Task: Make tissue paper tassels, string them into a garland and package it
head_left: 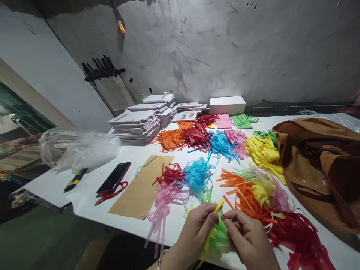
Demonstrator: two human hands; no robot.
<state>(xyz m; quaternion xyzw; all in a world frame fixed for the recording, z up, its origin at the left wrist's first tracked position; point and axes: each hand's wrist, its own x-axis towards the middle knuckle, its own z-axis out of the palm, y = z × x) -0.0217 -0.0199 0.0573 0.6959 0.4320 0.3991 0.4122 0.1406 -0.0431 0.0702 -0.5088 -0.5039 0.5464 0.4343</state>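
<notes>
My left hand (pixel 198 228) is closed in a pinch on a yellow paper strip (pixel 219 205), whose fringed end hangs below the fingers. Close beside it on the right, my right hand (pixel 246 234) pinches a thin strand at the yellow piece; the strand is too small to make out well. Green fringe (pixel 218 240) lies under and between both hands. Left of them are pink fringe (pixel 165 200), red fringe (pixel 171 173) and blue fringe (pixel 198 175). On the right lie orange fringe (pixel 246 195), a yellow bunch (pixel 263 191) and dark red fringe (pixel 302 232).
Stacked white packets (pixel 137 123), a white box (pixel 227 105) and more coloured fringe bundles (pixel 197 138) stand farther back. Left are a plastic bag (pixel 81 148), a phone (pixel 114 178), a cutter (pixel 75 180) and brown paper (pixel 137 193). A brown bag (pixel 323 165) sits right.
</notes>
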